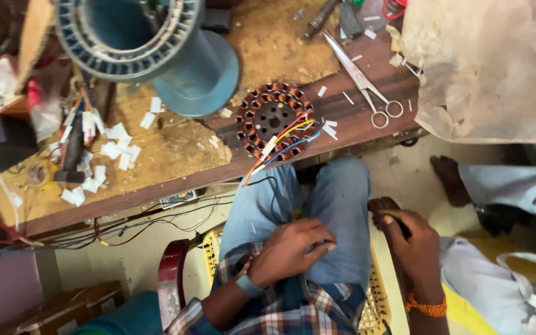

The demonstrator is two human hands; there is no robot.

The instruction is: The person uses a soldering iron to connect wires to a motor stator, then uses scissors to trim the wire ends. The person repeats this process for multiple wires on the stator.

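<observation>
- Running from 8 o'clock up to 3 o'clock, the bench (156,186) edge cuts the view; below it is open floor and the person's lap.
- Scattered at 9 o'clock, white paper slips (116,152) lie on the bench, too many to count.
- One blue cone (187,68) stands at 11 o'clock with a slotted ring (125,31) at its top.
- One copper-wound stator (274,121) sits at the bench edge near 12 o'clock, its coloured wires (280,149) hanging over the edge toward the knees.
- One pair of scissors (361,80) lies at 1 o'clock, well apart from both hands.
- Left hand (290,251) rests on the thigh, loosely clenched; whether it pinches the black wire (275,205) I cannot tell.
- Right hand (414,245), at 5 o'clock, grasps a dark handle (384,208).
</observation>
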